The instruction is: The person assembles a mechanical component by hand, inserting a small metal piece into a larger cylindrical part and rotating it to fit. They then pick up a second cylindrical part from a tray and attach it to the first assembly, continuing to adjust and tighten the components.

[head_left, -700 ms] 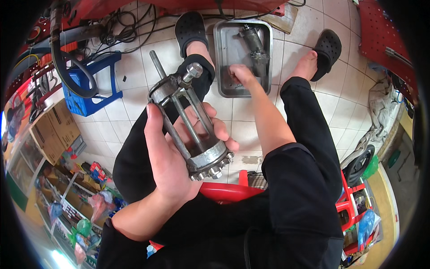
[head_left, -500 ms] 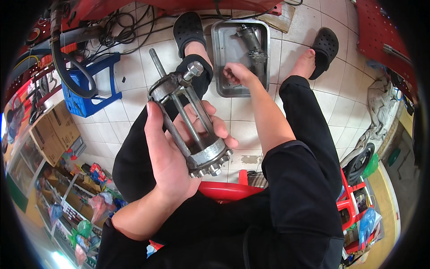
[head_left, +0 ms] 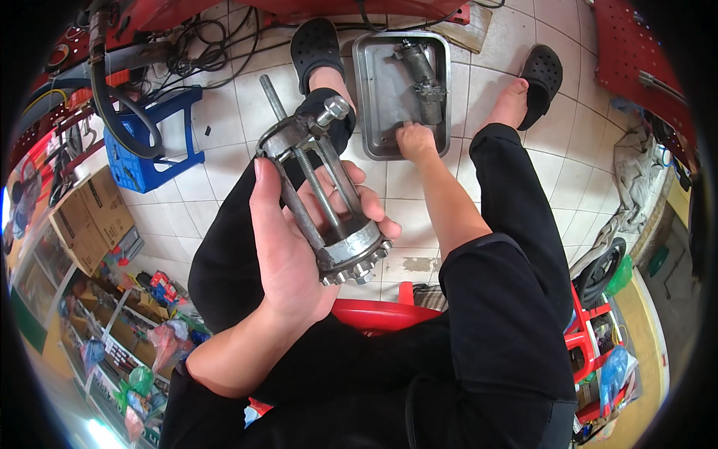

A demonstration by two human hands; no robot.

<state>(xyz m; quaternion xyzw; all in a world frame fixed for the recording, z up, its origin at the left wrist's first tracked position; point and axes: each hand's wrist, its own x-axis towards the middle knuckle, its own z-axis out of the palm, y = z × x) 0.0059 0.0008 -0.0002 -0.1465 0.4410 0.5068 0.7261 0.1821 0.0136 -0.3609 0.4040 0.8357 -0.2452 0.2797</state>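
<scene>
White tiled floor [head_left: 561,176], blue plastic stool [head_left: 142,168], red perforated panel [head_left: 636,56], bright light [head_left: 101,432] lower left

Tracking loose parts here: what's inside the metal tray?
The metal tray holds a cylindrical metal part toward its right side. The right hand is over the near end; whatever it covers cannot be seen.

"Where do we have the tray [head_left: 385,82]?"

"On the floor [head_left: 407,213] ahead of us, between our left clog [head_left: 316,52] and our right clog [head_left: 544,78]."

"What do we see in it?"

"A motor-like part [head_left: 422,82] along the right side, with our right hand [head_left: 416,141] at the near end."

"Our left hand [head_left: 284,262]?"

"Nearer us, left of the tray, with the tool [head_left: 320,191] in it. The stool [head_left: 137,161] is farther left."
</scene>
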